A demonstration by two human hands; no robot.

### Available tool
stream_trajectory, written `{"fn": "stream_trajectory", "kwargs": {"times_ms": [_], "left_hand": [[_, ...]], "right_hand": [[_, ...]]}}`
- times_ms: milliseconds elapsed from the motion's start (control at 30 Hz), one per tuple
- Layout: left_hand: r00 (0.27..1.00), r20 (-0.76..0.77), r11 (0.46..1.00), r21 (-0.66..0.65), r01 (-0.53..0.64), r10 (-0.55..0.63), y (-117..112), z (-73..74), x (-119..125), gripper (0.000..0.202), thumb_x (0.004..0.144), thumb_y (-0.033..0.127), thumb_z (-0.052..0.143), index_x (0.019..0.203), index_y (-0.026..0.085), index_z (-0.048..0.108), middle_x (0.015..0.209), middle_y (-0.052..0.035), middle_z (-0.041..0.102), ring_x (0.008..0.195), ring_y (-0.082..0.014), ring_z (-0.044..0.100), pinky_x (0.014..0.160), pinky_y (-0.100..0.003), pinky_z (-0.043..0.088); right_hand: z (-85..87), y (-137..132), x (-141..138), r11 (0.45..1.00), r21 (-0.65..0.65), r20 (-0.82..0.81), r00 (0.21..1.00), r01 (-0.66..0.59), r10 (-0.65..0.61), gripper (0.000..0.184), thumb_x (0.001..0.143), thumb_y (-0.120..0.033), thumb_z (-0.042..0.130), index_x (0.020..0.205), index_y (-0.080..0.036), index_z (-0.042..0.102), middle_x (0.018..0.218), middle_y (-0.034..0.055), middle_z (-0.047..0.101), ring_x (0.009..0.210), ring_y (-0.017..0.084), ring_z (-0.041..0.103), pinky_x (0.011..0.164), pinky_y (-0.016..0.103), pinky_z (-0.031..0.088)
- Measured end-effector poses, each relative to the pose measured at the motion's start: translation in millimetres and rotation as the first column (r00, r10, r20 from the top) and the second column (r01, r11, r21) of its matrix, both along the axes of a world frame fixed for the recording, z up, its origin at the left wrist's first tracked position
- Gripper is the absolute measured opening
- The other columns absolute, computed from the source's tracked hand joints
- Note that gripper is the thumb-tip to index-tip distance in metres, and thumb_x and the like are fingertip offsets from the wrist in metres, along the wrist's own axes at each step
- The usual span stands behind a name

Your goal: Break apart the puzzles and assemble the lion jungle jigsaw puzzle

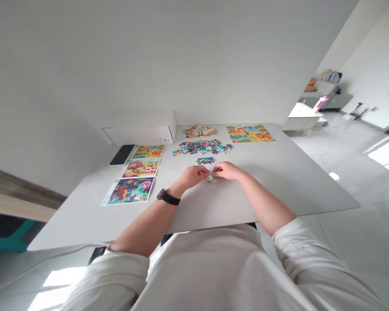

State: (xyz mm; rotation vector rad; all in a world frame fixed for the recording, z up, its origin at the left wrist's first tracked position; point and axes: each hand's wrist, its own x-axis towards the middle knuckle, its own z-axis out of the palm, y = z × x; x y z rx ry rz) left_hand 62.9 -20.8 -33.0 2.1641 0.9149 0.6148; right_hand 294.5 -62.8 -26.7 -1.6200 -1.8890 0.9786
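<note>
Close together over the middle of the table, both hands work at small jigsaw puzzle pieces [211, 177] coloured teal and white. My left hand [193, 176], below a black wristwatch, pinches the left edge of these pieces. On their right edge, the fingers of my right hand [227, 170] are closed in a pinch. Whether the pieces are joined I cannot tell. Just beyond the fingertips lies a short joined strip of blue puzzle pieces [205, 160]. Behind it spreads a loose heap of dark blue, purple and teal puzzle pieces [202, 147].
A second heap of yellow and red pieces [199, 131] lies farther back. An assembled animal puzzle [250, 133] is at the back right. At left are three picture sheets [132, 190], a phone [122, 155] and a white box [139, 134] against the wall.
</note>
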Motion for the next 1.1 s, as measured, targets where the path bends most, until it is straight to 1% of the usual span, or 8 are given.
{"fn": "stream_trajectory", "kwargs": {"times_ms": [100,200,367,533,733,800,967,1100], "left_hand": [[1.0,-0.02,1.0,0.008,-0.016,0.016,-3,-7.1,1,0.022,0.084,0.04,0.072,0.096,0.025,0.083,0.084,-0.0043,0.08,0.07,-0.0193,0.069,0.066,-0.029,0.052],[0.999,-0.044,0.998,0.063,0.005,-0.002,-5,-9.1,3,0.022,0.085,0.039,0.073,0.097,0.024,0.082,0.088,-0.0047,0.079,0.069,-0.0187,0.067,0.067,-0.029,0.051],[0.997,-0.065,0.98,0.194,0.055,-0.043,-8,-9.1,3,0.027,0.081,0.038,0.078,0.104,0.023,0.081,0.096,-0.0069,0.075,0.079,-0.0212,0.067,0.078,-0.032,0.054],[0.989,-0.122,0.967,0.227,0.114,-0.088,-9,-9.2,0,0.035,0.078,0.037,0.083,0.109,0.021,0.078,0.102,-0.0093,0.072,0.088,-0.0242,0.067,0.086,-0.036,0.055],[0.971,-0.198,0.954,0.24,0.179,-0.132,-12,-7.8,-1,0.034,0.081,0.043,0.082,0.108,0.023,0.077,0.109,-0.0085,0.068,0.093,-0.0237,0.067,0.086,-0.035,0.055],[0.964,-0.226,0.951,0.239,0.195,-0.141,-14,-5.6,-2,0.035,0.081,0.045,0.082,0.108,0.024,0.077,0.111,-0.0082,0.067,0.092,-0.0231,0.067,0.086,-0.035,0.055],[0.949,-0.251,0.935,0.247,0.253,-0.19,-17,-1.6,-3,0.034,0.08,0.046,0.084,0.106,0.025,0.077,0.111,-0.0078,0.068,0.093,-0.0238,0.067,0.085,-0.035,0.055],[0.924,-0.282,0.909,0.253,0.33,-0.257,-19,0.3,-4,0.034,0.081,0.048,0.084,0.105,0.026,0.075,0.113,-0.0073,0.068,0.097,-0.0242,0.068,0.085,-0.034,0.054]], "right_hand": [[-1.9,-2,-3,0.998,0.051,0.112,0.993,0.035,-0.041,0.005,0.086,-0.025,0.078,0.084,-0.021,0.077,0.08,0.0012,0.079,0.074,0.017,0.069,0.066,0.025,0.045],[-2.4,-5,-4,0.995,0.098,0.194,0.98,0.034,-0.052,0.003,0.087,-0.023,0.078,0.084,-0.022,0.078,0.081,0.001,0.079,0.076,0.017,0.07,0.066,0.025,0.045],[-6.5,-6,-1,0.992,0.127,0.246,0.968,0.012,-0.043,0.004,0.086,-0.024,0.08,0.082,-0.023,0.078,0.082,0.0008,0.079,0.075,0.017,0.068,0.066,0.026,0.043],[-9.6,-4,2,0.993,0.117,0.24,0.971,-0.02,-0.008,0.006,0.088,-0.026,0.079,0.084,-0.022,0.077,0.084,0.0007,0.079,0.074,0.016,0.066,0.066,0.025,0.041],[-5.9,-7,3,0.992,0.105,0.231,0.972,-0.064,0.038,0.007,0.085,-0.024,0.082,0.08,-0.022,0.076,0.079,0.0001,0.078,0.072,0.016,0.066,0.065,0.025,0.041],[-5.9,-7,3,0.992,0.117,0.221,0.975,-0.048,0.021,0.006,0.086,-0.023,0.08,0.082,-0.022,0.076,0.078,0.0002,0.077,0.072,0.016,0.066,0.066,0.025,0.042],[-13.1,-3,7,0.977,0.203,0.159,0.983,0.057,-0.09,0.003,0.09,-0.022,0.075,0.089,-0.022,0.078,0.08,0.0006,0.077,0.072,0.016,0.067,0.068,0.026,0.046],[-19.1,0,11,0.973,0.223,0.133,0.987,0.063,-0.095,0.006,0.091,-0.021,0.073,0.091,-0.023,0.078,0.083,0.0006,0.078,0.073,0.015,0.068,0.07,0.025,0.047]]}}
